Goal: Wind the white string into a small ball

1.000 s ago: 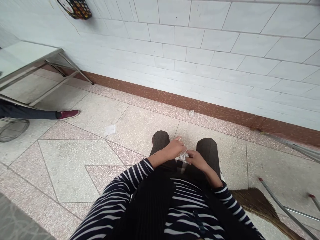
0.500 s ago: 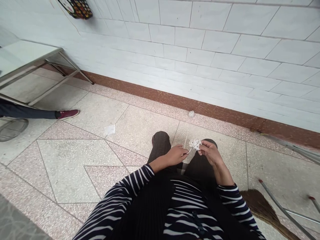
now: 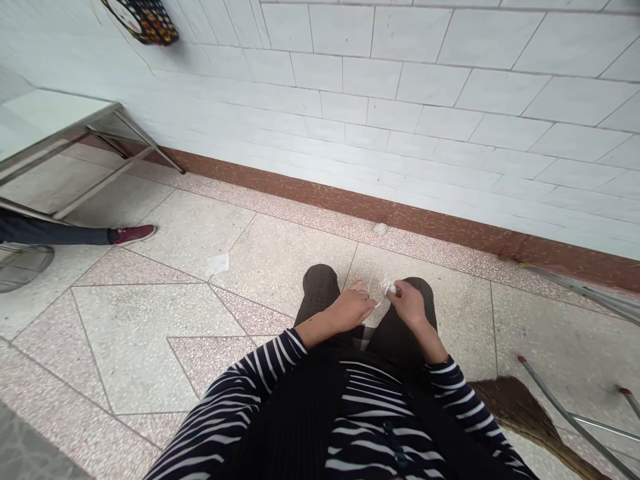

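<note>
A small bundle of white string [image 3: 388, 287] is wound in loops over my knees, partly hidden by fingers. My right hand [image 3: 409, 304] is closed around the right side of this bundle. To its left, my left hand [image 3: 352, 308] has its fingertips pinched on a thin loose strand that runs toward the bundle. The two hands are close together but apart. Below them are my dark trouser legs [image 3: 321, 287].
A small round whitish patterned thing [image 3: 381, 229] lies by the wall base. Paper [image 3: 219, 264] lies on the floor. A metal-framed table [image 3: 65, 110] stands left, with another person's shoe [image 3: 134, 234] nearby. A broom [image 3: 520, 407] and metal legs [image 3: 550, 393] are at right.
My right hand has turned over and moved slightly left, covering more of the string bundle. The left hand stays in nearly the same place, its fingers slightly more raised.
</note>
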A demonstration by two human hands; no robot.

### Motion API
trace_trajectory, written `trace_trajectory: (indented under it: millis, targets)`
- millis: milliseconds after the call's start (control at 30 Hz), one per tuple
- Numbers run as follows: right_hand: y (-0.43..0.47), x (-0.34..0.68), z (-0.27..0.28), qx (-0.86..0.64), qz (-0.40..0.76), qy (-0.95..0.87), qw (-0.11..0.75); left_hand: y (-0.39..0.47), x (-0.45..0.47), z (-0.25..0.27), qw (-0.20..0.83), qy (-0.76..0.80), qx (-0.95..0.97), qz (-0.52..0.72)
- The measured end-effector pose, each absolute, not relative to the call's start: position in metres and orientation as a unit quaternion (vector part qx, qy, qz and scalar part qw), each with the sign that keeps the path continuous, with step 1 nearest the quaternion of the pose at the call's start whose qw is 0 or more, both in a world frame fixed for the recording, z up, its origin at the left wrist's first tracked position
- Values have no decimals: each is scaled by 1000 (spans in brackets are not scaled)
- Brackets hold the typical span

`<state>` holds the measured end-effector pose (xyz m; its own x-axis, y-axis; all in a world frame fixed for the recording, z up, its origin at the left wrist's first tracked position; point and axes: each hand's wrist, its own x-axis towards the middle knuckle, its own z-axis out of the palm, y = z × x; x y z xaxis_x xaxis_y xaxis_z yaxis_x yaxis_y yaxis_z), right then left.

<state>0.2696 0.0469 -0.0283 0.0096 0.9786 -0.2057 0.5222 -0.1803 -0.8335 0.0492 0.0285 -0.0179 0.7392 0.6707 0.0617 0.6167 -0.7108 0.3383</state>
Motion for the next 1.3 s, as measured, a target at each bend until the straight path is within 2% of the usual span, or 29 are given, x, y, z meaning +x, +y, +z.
trace_trajectory:
  millis: [100,233,300,367,467,533,633,733,967,1167,1233,1300]
  targets:
    - [32,253,-36,-597,489,-593,229,35,43,-11,113,332,933,80]
    - [12,245,-26,-485,646,-568,157,44,33,-12,136,331,932,67]
    - [10,249,-12,-409,736,-510,176,46,30,-17,179,353,915,77]
    - [15,255,2,-362,783,-443,243,46,31,-24,227,385,890,95]
    - [33,267,11,-419,729,-403,360,41,37,-32,258,414,867,102]
    - [46,274,5,-498,646,-426,391,35,42,-35,247,406,875,94]
    - [56,278,-18,-616,502,-512,325,31,49,-35,193,377,902,81]
    - [49,271,-40,-652,450,-561,241,36,51,-32,135,343,928,56]
    - [31,249,-51,-620,473,-609,146,46,45,-36,89,256,962,26]
    - [25,243,-46,-510,622,-590,66,57,35,-26,92,221,971,16]
    - [20,245,-40,-474,665,-573,70,61,32,-20,115,240,964,25]
    - [17,249,-33,-446,697,-546,130,64,30,-15,165,273,946,50]
